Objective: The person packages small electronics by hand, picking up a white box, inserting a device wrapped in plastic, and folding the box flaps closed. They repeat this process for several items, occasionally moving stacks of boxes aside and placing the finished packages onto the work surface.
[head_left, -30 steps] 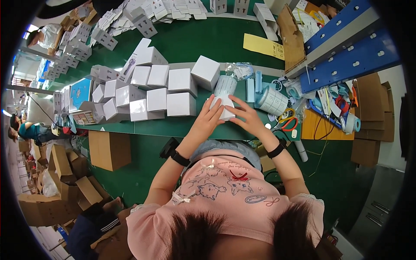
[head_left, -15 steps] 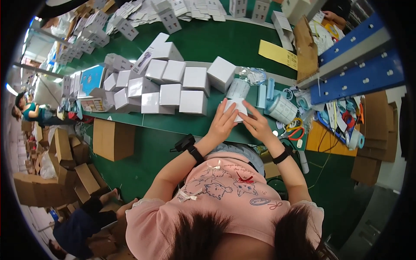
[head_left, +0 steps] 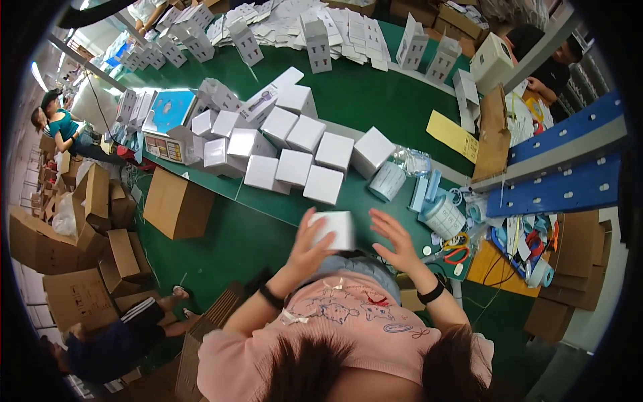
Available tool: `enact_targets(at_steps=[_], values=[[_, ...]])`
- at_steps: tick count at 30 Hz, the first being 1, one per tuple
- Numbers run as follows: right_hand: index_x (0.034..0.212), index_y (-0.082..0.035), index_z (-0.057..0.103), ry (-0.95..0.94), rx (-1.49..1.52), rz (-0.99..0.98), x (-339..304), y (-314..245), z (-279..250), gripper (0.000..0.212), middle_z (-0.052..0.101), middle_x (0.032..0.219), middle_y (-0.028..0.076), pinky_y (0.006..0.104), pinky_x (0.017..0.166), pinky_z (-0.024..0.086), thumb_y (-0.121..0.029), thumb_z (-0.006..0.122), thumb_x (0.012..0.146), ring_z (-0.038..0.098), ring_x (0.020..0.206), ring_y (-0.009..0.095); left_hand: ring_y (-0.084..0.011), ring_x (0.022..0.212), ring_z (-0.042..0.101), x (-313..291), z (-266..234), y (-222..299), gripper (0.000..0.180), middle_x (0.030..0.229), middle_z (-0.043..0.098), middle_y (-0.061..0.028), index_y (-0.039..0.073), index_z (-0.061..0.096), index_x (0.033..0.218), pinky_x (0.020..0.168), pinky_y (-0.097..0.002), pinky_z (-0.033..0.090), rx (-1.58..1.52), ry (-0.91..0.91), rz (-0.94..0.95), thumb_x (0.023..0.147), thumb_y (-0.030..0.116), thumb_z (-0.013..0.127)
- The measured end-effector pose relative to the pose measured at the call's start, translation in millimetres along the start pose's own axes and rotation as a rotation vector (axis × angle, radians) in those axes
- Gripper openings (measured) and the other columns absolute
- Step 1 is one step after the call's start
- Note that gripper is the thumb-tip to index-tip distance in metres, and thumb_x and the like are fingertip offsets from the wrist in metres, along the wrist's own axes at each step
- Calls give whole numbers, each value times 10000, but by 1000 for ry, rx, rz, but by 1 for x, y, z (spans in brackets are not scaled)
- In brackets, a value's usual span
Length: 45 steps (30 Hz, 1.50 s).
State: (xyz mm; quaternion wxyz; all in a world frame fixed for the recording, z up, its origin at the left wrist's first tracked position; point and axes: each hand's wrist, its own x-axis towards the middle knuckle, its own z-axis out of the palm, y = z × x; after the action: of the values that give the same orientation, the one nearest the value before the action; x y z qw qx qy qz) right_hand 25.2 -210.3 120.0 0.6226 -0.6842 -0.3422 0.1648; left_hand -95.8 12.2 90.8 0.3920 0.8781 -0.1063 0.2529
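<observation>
My left hand [head_left: 305, 245] is closed around a small white box [head_left: 340, 229], blurred by motion, at the table's near edge. To the right of that box my right hand [head_left: 395, 242] is raised with its fingers apart and nothing in them. Beyond both hands stands a cluster of closed white boxes [head_left: 323, 183], several of them side by side. A roll of white labels [head_left: 387, 181] lies past my right hand. Nearer to that hand is a bigger label roll [head_left: 443, 218] with a pale blue edge.
Scissors [head_left: 458, 253] with orange handles lie at the table's right end, near a blue tray [head_left: 504, 242] of oddments. A blue perforated metal rail [head_left: 562, 181] rises there. Flat white cartons [head_left: 355, 37] cover the far side. Cardboard boxes [head_left: 177, 204] and other people are at left.
The white box has come nearer to my body and to the left in my left hand. My right hand has let go of it. The view has shifted, and the label roll is uncovered.
</observation>
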Motion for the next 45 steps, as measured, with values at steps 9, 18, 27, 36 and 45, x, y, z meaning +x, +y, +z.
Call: enact_targets(at_steps=[9, 18, 27, 36, 45], values=[[1185, -80, 518, 126, -491, 6, 267, -66, -53, 489, 483, 1203, 117, 323, 884, 427, -55, 624, 709, 489, 1097, 228, -456, 1279, 272, -72, -101, -73, 481, 1352, 403, -142, 100, 570, 1152, 984, -506, 342, 406, 475, -435, 697, -7, 685], [1105, -74, 562, 100, -908, 17, 500, 145, -57, 489, 575, 1052, 194, 381, 845, 441, -43, 660, 626, 531, 998, 344, -458, 1291, 244, -42, -104, -183, 479, 1380, 341, -194, 105, 550, 1177, 987, -517, 328, 421, 431, -192, 727, -17, 663], [733, -9, 640, 295, -985, -163, 478, 67, -67, 101, 614, 814, 206, 419, 686, 472, -95, 633, 682, 589, 776, 372, -381, 1284, 303, -27, -102, -157, 525, 1400, 297, -212, 73, 518, 1204, 975, -435, 355, 272, 528, -415, 712, -62, 643], [939, -20, 650, 413, -930, -287, 321, -127, -106, 227, 650, 723, 99, 251, 590, 470, -127, 663, 739, 622, 649, 119, -237, 1218, 362, -61, -116, -206, 754, 1385, 304, -113, 76, 339, 1345, 978, -360, 353, -461, 487, -670, 673, -103, 631], [879, -27, 657, 501, -783, -297, 157, -172, -108, 156, 654, 814, 77, 246, 591, 474, -64, 649, 727, 624, 672, 175, -274, 1261, 286, -25, -108, -135, 724, 1363, 270, -150, 45, 297, 1335, 1010, -399, 290, -140, 595, -518, 713, 35, 667]])
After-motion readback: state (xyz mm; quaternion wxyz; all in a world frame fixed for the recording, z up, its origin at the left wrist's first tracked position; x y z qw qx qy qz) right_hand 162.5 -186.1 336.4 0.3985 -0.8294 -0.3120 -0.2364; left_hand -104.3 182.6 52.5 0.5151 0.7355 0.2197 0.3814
